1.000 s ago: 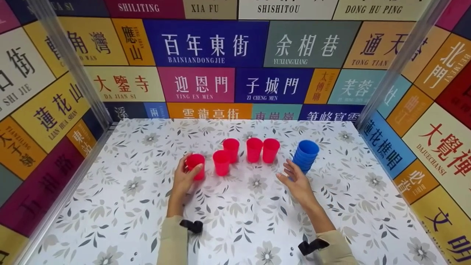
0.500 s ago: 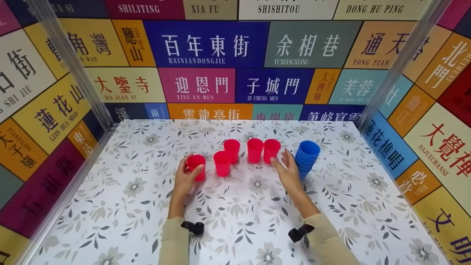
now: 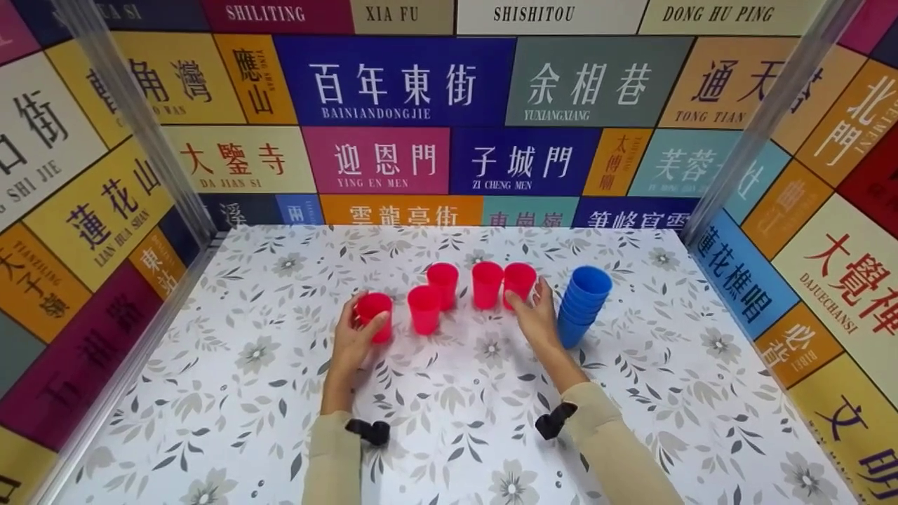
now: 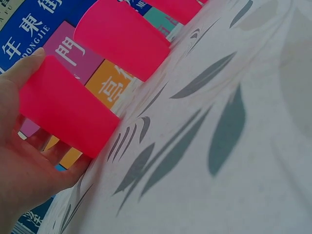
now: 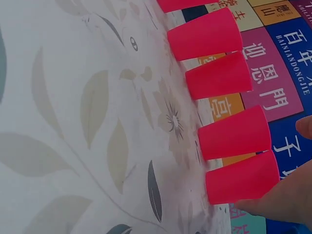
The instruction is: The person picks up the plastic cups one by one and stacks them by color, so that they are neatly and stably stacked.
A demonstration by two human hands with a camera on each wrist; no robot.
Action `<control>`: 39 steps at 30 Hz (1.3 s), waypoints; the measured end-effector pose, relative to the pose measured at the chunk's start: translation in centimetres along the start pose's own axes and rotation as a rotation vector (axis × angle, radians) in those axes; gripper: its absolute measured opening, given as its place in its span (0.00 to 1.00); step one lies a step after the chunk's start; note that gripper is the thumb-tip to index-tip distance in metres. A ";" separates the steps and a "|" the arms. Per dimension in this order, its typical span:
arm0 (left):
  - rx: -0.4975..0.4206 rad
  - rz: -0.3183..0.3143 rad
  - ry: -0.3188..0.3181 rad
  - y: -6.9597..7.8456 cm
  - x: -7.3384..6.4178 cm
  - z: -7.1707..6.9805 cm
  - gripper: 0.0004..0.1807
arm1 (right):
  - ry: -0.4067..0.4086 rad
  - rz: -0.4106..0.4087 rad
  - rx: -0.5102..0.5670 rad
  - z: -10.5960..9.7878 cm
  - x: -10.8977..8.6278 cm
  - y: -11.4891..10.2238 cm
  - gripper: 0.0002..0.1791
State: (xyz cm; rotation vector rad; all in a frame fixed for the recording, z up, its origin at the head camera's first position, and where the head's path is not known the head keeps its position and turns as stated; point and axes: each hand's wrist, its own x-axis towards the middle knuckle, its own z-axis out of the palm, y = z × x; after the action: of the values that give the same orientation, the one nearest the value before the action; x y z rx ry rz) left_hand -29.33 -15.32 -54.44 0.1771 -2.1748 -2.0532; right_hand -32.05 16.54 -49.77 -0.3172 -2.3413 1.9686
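Observation:
At the left of the group, my left hand (image 3: 356,337) holds an upright red cup (image 3: 377,324), thumb in front and fingers around its far side. The left wrist view shows that cup (image 4: 68,105) standing on the table in the hand's grip. My right hand (image 3: 537,319) is at the rightmost red cup (image 3: 520,280). Its thumb lies before the cup and its fingers extend along the right side; contact is hard to tell. In the right wrist view, the thumb overlaps a lower corner of this cup (image 5: 241,178), and a fingertip shows apart from it.
Between the hands stand more upright red cups: a front one (image 3: 424,312), one behind it (image 3: 443,280) and one farther right (image 3: 486,286). A nested stack of blue cups (image 3: 584,301) stands just right of my right hand. Printed panels (image 3: 393,84) wall the floral-covered table (image 3: 449,421).
My right hand has moved left from beside the blue stack to the rightmost red cup. The left hand keeps its hold, and the cups have not visibly moved.

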 end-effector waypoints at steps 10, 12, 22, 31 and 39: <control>-0.012 -0.003 -0.010 0.9 -0.5 0.1 0.37 | 0.130 -0.048 -0.071 1.2 1.5 1.0 0.47; -0.015 -0.001 -0.016 1.9 -1.1 0.1 0.37 | 0.152 -0.058 -0.082 1.4 1.9 1.1 0.46; -0.025 -0.002 -0.014 1.7 -1.1 0.2 0.36 | 0.197 -0.025 -0.083 1.5 3.0 1.6 0.46; -0.001 -0.006 -0.007 0.0 0.0 0.0 0.37 | 0.188 -0.021 -0.073 1.6 3.4 1.3 0.46; 0.006 -0.003 0.000 0.0 -0.1 -0.1 0.37 | 0.173 -0.009 -0.103 1.5 3.9 1.3 0.44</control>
State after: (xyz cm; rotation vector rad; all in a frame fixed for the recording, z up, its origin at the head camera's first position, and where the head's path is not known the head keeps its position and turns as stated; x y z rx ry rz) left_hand -29.17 -15.34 -54.39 0.1809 -2.1820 -2.0488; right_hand -36.02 16.05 -51.60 -0.4634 -2.3332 1.7426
